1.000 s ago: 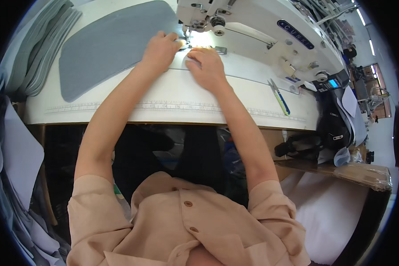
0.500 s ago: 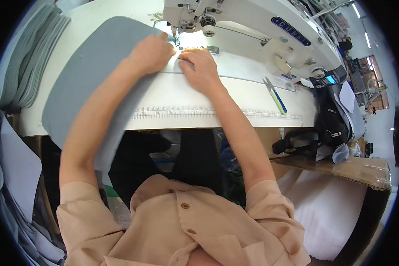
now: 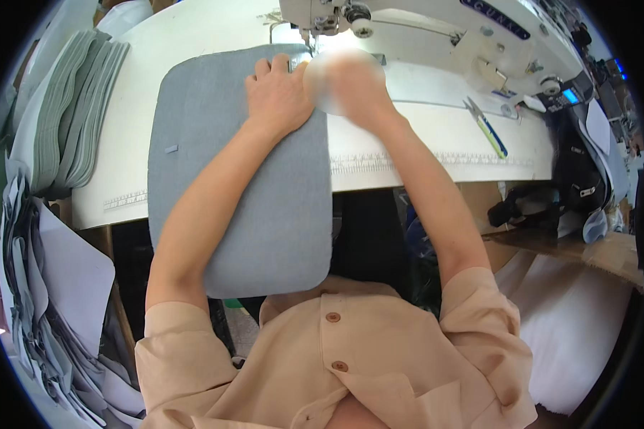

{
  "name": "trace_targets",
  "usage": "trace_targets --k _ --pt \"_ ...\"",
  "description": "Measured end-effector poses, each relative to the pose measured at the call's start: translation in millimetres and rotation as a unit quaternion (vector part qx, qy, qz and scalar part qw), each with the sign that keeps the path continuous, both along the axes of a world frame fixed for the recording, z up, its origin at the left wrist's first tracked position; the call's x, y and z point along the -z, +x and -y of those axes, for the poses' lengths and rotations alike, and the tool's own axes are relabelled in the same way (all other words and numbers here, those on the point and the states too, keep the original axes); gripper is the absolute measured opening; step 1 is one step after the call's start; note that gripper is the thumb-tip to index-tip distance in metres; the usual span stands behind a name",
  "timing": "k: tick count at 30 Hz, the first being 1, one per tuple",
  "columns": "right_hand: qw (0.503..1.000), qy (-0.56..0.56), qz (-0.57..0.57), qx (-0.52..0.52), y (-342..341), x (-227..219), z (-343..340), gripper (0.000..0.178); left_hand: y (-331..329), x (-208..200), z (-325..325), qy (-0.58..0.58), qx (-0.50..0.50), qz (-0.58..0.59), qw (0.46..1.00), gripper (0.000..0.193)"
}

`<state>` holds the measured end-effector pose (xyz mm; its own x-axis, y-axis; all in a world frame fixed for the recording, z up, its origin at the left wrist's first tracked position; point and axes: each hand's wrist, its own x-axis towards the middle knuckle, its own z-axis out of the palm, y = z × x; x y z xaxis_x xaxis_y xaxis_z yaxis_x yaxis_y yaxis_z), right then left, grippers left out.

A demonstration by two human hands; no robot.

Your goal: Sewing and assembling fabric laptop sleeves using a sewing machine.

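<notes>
A grey fabric panel (image 3: pixel 279 214) with rounded corners lies on the white sewing table, its near end hanging over the front edge toward my lap. My left hand (image 3: pixel 280 94) rests on the panel's far part, palm down, fingers apart and a little bent. Close beside the needle area of the white sewing machine (image 3: pixel 322 16) is my right hand (image 3: pixel 354 89), at the panel's far right corner. A round blurred patch covers its fingers, so their grip is hidden. A small pale tab (image 3: pixel 172 149) shows on the panel's left side.
Thread snips (image 3: pixel 488 129) lie on the table at right, beyond the printed ruler strip (image 3: pixel 436 160). A stack of grey cut pieces (image 3: pixel 75 107) stands at the left. More cloth pieces (image 3: pixel 71 272) hang at the lower left. A cardboard box (image 3: pixel 605 254) holds white cloth at right.
The grey panel has turned from slanting out to the left to lying straight toward me. My left hand now lies flatter on it. The whole view has shifted a little.
</notes>
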<state>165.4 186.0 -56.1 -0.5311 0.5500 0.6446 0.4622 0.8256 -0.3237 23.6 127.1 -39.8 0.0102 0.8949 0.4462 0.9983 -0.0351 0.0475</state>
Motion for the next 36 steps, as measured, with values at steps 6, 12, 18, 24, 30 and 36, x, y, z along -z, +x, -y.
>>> trace_targets --k 6,12,18,24,30,36 --pt "0.998 0.057 0.025 0.004 16 4 11 0.022 6 12 -18 0.056 -0.057 0.008 0.997 0.029" --pt "0.993 -0.053 -0.084 -0.064 79 -7 153 0.018 -20 18 -1 0.026 0.058 0.014 0.998 0.045" --pt "0.910 -0.375 -0.175 -0.034 96 31 212 0.034 17 -13 132 -0.130 0.244 -0.003 0.961 0.075" --pt "0.884 -0.414 -0.208 -0.064 88 42 217 0.035 48 -8 214 -0.219 0.211 -0.102 0.947 0.081" --pt "0.875 -0.414 -0.244 -0.066 87 41 221 0.033 41 5 223 -0.127 0.223 -0.024 0.966 0.042" --pt "0.805 -0.533 -0.250 -0.072 86 38 221 0.035 23 21 228 -0.103 0.059 0.580 0.806 0.023"
